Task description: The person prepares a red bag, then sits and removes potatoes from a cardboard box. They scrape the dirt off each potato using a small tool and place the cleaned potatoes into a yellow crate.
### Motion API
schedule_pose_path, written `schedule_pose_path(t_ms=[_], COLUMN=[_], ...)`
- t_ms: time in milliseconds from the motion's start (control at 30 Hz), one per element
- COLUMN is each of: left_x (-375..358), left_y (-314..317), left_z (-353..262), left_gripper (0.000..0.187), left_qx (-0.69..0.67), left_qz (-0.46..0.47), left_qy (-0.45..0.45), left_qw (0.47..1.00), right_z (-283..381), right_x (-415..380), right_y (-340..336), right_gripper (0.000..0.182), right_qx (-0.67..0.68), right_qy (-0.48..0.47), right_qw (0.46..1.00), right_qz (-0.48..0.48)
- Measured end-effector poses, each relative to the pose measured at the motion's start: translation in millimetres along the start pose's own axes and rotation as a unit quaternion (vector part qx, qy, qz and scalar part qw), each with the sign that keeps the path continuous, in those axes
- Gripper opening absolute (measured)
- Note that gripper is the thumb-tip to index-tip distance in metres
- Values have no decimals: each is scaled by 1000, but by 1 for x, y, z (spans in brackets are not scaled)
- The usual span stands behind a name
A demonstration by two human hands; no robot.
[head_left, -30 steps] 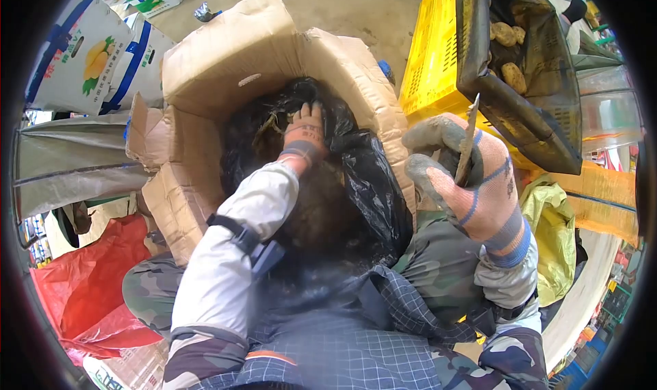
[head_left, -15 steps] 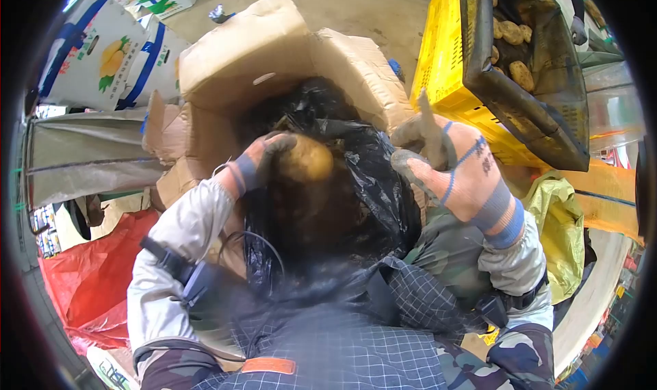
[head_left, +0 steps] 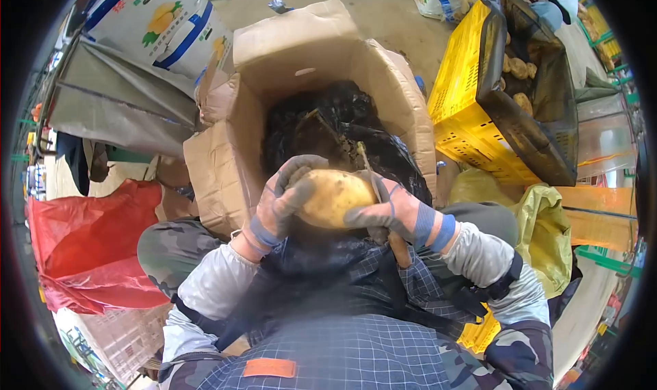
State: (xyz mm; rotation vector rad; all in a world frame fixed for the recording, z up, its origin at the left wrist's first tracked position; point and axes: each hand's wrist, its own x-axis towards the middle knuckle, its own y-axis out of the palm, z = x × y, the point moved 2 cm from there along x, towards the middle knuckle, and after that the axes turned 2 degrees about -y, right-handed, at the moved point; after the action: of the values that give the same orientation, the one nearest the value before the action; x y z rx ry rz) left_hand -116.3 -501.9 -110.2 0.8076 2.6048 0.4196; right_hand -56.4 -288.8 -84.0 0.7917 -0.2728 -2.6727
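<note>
A large yellow potato (head_left: 337, 197) is gripped in my gloved left hand (head_left: 279, 197), whose fingers wrap around its left side. My gloved right hand (head_left: 397, 211) is closed around a knife with a brown handle (head_left: 400, 250). Its narrow blade rises past the potato's right end, and my right thumb presses against the potato. Both hands are over the near side of an open cardboard box (head_left: 295, 35) lined with a black plastic bag (head_left: 345, 102). Dark scraps lie on the bag inside.
To the right, a tilted yellow crate (head_left: 457, 82) with a dark liner holds several potatoes (head_left: 520, 68). Beside me are a red sack (head_left: 96, 232) on the left and a yellow-green sack (head_left: 547, 232) on the right. Printed cartons (head_left: 147, 24) stand at the back left.
My left hand has brought the potato toward me, and my right hand with the knife has come in from the right to meet it. The view has shifted.
</note>
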Motion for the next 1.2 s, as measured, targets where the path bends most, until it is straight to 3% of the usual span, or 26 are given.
schedule_pose_path(t_ms=[33, 67, 133, 167, 200, 233, 267, 300, 400, 433, 467, 533, 600, 700, 733, 800, 833, 933, 1000, 1100, 1200], left_x=[0, -1, 2, 7, 13, 19, 21, 22, 35, 42, 45, 50, 50, 38, 34, 27, 24, 27, 26, 30, 28], left_y=[1, 3, 1, -3, -8, -22, -31, -41, -54, -53, -54, -52, -50, -3, 4, 12, 10, 0, -4, -15, -10], left_z=[-1, 0, 17, 27, 39, 51, 71, 94, 123, 132, 136, 137, 134, 40, 18, -15, -22, -8, 4, 13, 6], left_gripper=[42, 39, 37, 38, 40, 24, 23, 23, 43, 45, 46, 50, 55, 62, 64, 69, 60, 44, 35, 39, 44], left_qx=[56, 113, 92, 103, 113, 197, 258, 318, 177, 21, 90, 229, 53, -40, -17, 32, 94, 95, 106, 137, 63], left_qz=[-22, -46, -107, -128, -149, -175, -133, -92, -34, -38, -46, -66, -187, -100, -51, 47, 44, -33, -115, -100, -29], left_qy=[26, 49, 55, 70, 85, 43, 65, 87, -68, -140, -126, -101, -83, 165, 177, 198, 138, 68, 1, 4, 52], left_qw=[998, 991, 988, 984, 979, 964, 955, 940, 981, 989, 987, 966, 977, 980, 983, 979, 985, 993, 988, 985, 996], right_z=[-2, -7, -21, -23, -19, -16, -13, -14, -21, -20, -18, -16, -8, -6, -7, 8, 9, -6, -4, 10, 19], right_x=[-1, 0, 7, 8, 8, 8, 6, 10, 18, 17, 16, 16, 14, 12, 12, 10, 11, 15, 10, 4, 0], right_y=[2, 7, 11, 9, 10, 13, 15, 12, -5, -10, -14, -27, -27, -22, -20, -2, 0, -9, -12, 1, 12], right_gripper=[72, 73, 73, 77, 78, 78, 79, 79, 75, 66, 58, 48, 47, 54, 57, 61, 62, 65, 56, 55, 53], right_qx=[-50, -60, -77, -84, -190, -294, -394, -406, -282, -145, -8, 127, 216, 320, 348, 347, 305, 87, 8, 135, -35], right_qy=[23, -26, -124, -76, -100, -121, -140, -178, -16, 18, 58, 77, 84, 102, 110, 134, 124, 57, -83, 17, -51], right_qw=[998, 996, 983, 988, 967, 934, 888, 875, 927, 964, 976, 975, 964, 941, 931, 926, 939, 971, 990, 987, 986], right_qz=[-34, -59, -107, -104, -136, -166, -190, -196, -248, -224, -211, -163, -130, -35, 4, -58, -95, -215, -112, -82, -156])
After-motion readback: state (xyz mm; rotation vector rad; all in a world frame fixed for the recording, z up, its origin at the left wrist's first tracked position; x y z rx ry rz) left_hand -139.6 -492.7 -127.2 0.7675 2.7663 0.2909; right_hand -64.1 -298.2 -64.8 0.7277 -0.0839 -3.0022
